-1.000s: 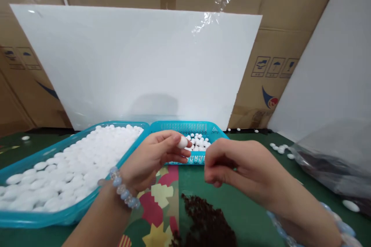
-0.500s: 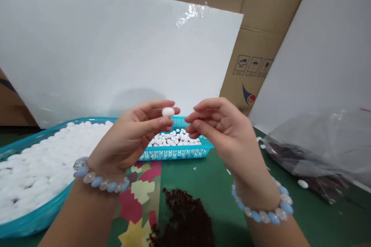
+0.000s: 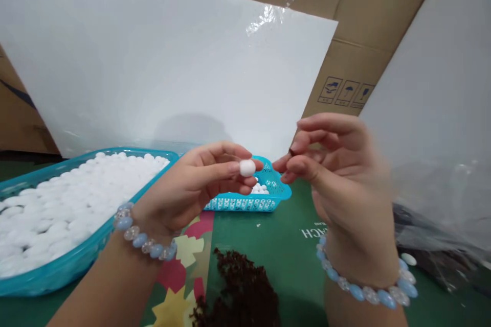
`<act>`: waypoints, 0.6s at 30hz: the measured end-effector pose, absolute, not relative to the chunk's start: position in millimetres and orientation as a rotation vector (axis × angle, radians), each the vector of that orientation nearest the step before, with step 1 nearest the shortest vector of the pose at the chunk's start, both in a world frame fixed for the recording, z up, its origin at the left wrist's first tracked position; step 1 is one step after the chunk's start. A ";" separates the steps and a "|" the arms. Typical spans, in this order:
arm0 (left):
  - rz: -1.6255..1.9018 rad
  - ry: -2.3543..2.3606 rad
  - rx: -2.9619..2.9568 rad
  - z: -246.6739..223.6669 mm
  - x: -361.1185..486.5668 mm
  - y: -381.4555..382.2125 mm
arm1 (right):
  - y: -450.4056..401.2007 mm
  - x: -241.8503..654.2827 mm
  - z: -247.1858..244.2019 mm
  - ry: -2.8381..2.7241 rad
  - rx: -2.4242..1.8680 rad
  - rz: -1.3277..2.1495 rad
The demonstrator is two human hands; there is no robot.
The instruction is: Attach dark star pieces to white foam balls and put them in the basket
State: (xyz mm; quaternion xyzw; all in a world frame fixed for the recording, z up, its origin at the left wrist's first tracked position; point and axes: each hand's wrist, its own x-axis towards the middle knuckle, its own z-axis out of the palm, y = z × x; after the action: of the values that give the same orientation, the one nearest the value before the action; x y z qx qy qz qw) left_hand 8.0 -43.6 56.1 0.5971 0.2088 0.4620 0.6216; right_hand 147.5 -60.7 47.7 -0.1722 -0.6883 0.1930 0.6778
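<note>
A small white ball (image 3: 247, 167) is held between the thumb and fingers of my left hand (image 3: 203, 179), near the middle of the view. To its right, my right hand (image 3: 337, 168) pinches a tiny dark brown piece (image 3: 291, 152) between thumb and fingers. The two hands are apart. Below them lies a dark brown crumbly clump (image 3: 245, 291) on the green surface. Behind my left hand is a blue perforated basket (image 3: 245, 203) with white balls in it, partly hidden by that hand.
On the left, a large blue tray (image 3: 95, 242) holds many white balls (image 3: 84, 199). A white board (image 3: 172, 61) leans against cardboard (image 3: 368, 25) at the back. At the right lies a clear plastic bag (image 3: 441, 235) with dark material, a white ball (image 3: 408, 259) beside it.
My right hand has moved right and slightly up, away from my left hand, and the dark piece now shows in its fingers. My left hand and its ball have shifted right and slightly down.
</note>
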 end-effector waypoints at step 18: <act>1.226 0.494 1.407 58.6 -5.9 -53.5 | -69.6 137.1 48.7 -1.777 -0.434 0.717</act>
State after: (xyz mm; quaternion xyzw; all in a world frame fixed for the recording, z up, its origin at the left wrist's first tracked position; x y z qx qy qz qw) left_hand -5.9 -53.5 58.6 0.5992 0.2105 0.5222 0.5691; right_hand 137.1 -69.6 48.7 -0.1836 -0.7525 0.3035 0.5549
